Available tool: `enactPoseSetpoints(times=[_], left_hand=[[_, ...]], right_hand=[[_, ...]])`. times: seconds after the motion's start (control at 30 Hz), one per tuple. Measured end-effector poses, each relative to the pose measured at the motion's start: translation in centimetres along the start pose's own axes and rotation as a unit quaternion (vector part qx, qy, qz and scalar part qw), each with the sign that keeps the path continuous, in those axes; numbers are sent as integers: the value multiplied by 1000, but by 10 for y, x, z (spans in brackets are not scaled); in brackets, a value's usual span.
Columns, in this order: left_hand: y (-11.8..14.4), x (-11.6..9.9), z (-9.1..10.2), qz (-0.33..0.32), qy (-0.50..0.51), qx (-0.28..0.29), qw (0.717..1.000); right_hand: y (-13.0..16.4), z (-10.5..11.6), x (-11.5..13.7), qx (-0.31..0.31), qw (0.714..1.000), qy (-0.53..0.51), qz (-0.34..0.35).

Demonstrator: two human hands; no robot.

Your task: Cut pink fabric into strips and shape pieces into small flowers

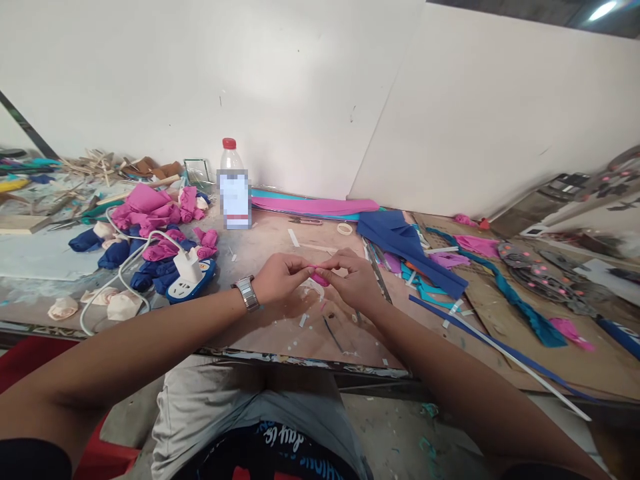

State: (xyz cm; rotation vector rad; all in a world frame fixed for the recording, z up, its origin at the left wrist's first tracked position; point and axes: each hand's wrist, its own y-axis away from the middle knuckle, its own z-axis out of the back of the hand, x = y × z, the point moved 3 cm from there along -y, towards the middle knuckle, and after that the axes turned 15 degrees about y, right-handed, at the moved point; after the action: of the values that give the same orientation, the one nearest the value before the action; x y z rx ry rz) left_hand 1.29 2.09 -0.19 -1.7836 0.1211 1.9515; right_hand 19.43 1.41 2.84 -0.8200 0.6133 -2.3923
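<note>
With your hands as the centre of the dial, your grey trousers (190, 400) are at six o'clock, below the near edge of the table (273, 327). Just inside that edge, also at six, a short white strip (303, 320) lies on the tabletop.

Your left hand (280, 279) comes in from eight o'clock, a metal watch (247, 293) on its wrist, and pinches a small pink cloth (321, 279) between thumb and finger. Your right hand (354, 279) comes in from four o'clock and pinches the same piece; your fingertips meet or nearly meet over it, hiding much of it. The cloth is held just above the table, between the two hands.

At nine o'clock sits a blue-and-white power strip (184, 291) with a white plug (188, 265) in it, and beyond it on that side are cream bundles (125, 305). A narrow blue strip (430, 307) runs out toward four.

Farther off, a folded blue cloth (410, 247) lies between two and three, and a cream ring (345, 233) at one. Pink bundles (145, 203) are heaped near ten. A red-capped bottle (233, 159) stands between ten and eleven, its lower part blurred. At twelve, a long pink strip (315, 205) lies along the foot of the white wall (300, 87).
</note>
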Motion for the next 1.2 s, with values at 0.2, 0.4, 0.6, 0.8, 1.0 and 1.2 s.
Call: enactPoseSetpoints(times=[0.2, 0.4, 0.6, 0.8, 1.0, 1.2], left_hand=[[1, -6, 1, 12, 1, -9, 1000], [-1, 4, 1, 11, 18, -3, 1000], [-1, 7, -1, 4, 17, 19, 1000], [-3, 6, -2, 9, 41, 29, 999], [-3, 4, -2, 19, 67, 35, 997], [-3, 7, -3, 31, 120, 34, 992]], right_hand=[[0, 2, 4, -48, 989, 60, 124], [1, 4, 9, -46, 977, 94, 185], [2, 1, 9, -30, 972, 124, 199], [4, 0, 8, -27, 967, 144, 207], [4, 5, 10, -1, 964, 168, 206], [3, 10, 10, 36, 956, 209, 203]])
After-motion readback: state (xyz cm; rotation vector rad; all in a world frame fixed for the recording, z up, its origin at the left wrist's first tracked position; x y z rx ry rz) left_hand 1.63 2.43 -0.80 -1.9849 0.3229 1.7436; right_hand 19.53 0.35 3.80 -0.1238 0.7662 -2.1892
